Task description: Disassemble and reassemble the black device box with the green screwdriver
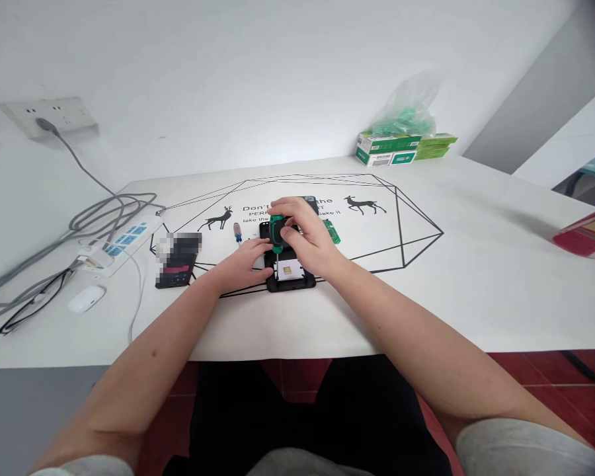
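Note:
In the middle of the table lies a black device casing (291,286) with a white panel (293,269) inside and a small gold square on it. My right hand (310,231) is closed around the handle of a green and black screwdriver (276,233), which stands upright with its shaft down at the casing's left side. The tip's exact contact is too small to tell. My left hand (245,266) rests at the casing's left edge, thumb and fingers apart and touching it. Partly behind my right hand are a green circuit board (332,233) and a dark part (310,203).
Left of my hands lie a small screwdriver (237,233) and a phone (182,261). Farther left are a power strip (126,243), grey cables (92,215), glasses (34,307) and a white earbud case (86,299). Boxes (389,151) under a plastic bag (409,112) stand at the back right; a red box (588,235) is far right.

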Available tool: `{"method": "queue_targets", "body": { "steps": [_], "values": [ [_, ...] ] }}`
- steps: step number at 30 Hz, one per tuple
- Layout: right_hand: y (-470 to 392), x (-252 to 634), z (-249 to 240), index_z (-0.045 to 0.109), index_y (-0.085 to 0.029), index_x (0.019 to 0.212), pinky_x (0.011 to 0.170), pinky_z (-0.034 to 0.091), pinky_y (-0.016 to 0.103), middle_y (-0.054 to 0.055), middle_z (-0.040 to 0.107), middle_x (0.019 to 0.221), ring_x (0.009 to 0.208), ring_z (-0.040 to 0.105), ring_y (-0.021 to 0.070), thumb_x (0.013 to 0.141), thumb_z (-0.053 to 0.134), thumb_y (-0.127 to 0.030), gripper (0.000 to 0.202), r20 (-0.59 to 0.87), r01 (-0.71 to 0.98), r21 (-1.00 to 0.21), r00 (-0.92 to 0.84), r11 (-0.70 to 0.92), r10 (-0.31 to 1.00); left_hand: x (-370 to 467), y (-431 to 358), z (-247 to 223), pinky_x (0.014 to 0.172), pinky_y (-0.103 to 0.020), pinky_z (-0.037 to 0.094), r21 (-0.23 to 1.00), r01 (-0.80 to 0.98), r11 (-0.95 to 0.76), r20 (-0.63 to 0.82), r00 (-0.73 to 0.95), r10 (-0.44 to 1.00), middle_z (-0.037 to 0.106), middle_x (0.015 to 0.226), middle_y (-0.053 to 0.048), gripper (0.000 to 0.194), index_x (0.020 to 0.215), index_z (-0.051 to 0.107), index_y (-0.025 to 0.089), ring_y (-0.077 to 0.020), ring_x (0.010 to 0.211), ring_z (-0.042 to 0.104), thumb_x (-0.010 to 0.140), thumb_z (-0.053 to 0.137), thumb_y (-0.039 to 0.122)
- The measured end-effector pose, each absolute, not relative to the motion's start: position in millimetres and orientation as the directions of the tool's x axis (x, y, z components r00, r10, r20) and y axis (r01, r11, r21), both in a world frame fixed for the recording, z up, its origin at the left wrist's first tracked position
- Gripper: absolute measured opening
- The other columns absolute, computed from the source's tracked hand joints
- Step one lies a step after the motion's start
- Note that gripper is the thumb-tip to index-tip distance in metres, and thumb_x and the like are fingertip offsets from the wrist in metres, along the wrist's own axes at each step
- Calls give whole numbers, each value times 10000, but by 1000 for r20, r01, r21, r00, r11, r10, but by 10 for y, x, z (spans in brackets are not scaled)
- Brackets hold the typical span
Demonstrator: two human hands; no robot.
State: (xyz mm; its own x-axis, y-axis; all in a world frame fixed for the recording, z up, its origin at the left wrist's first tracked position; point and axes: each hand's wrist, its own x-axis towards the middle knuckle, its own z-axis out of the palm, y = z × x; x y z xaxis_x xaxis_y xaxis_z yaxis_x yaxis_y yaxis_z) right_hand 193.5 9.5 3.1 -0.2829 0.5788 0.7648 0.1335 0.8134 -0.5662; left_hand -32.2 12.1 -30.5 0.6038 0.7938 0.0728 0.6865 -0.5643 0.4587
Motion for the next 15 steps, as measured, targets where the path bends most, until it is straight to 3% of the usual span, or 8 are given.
{"method": "queue_targets", "body": {
  "steps": [5,9,12,15],
  "values": [
    [115,1929,23,710,-284,1191,954,578,494,71,599,1076,1053,626,238,966,440,-79,407,814,204,-502,-218,840,539,-332,125,-322,1311,-596,374,466,681,-565,80,604,793,553,1600,-124,562,1502,596,251,-388,1579,402,970,647,424],
    [100,1925,40,685,-263,1159,898,572,440,64,652,1047,1002,634,220,973,429,-71,370,834,161,-482,-219,861,507,-342,132,-333,1316,-598,366,470,670,-575,89,612,786,542,1614,-123,571,1518,590,252,-385,1584,393,976,640,423],
    [87,1920,42,646,-258,1165,858,573,406,59,687,1100,971,648,201,981,496,-140,265,790,110,-557,-233,823,566,-342,130,-326,1300,-599,391,478,673,-564,83,605,792,545,1605,-141,563,1499,604,235,-394,1570,414,972,646,429],
    [71,1911,40,609,-265,1155,795,574,374,44,699,1104,892,650,179,958,677,-306,212,729,54,-651,-230,757,644,-337,121,-315,1291,-595,407,482,669,-566,96,602,792,535,1605,-161,576,1497,602,216,-399,1552,442,959,662,414]
  ]
}}
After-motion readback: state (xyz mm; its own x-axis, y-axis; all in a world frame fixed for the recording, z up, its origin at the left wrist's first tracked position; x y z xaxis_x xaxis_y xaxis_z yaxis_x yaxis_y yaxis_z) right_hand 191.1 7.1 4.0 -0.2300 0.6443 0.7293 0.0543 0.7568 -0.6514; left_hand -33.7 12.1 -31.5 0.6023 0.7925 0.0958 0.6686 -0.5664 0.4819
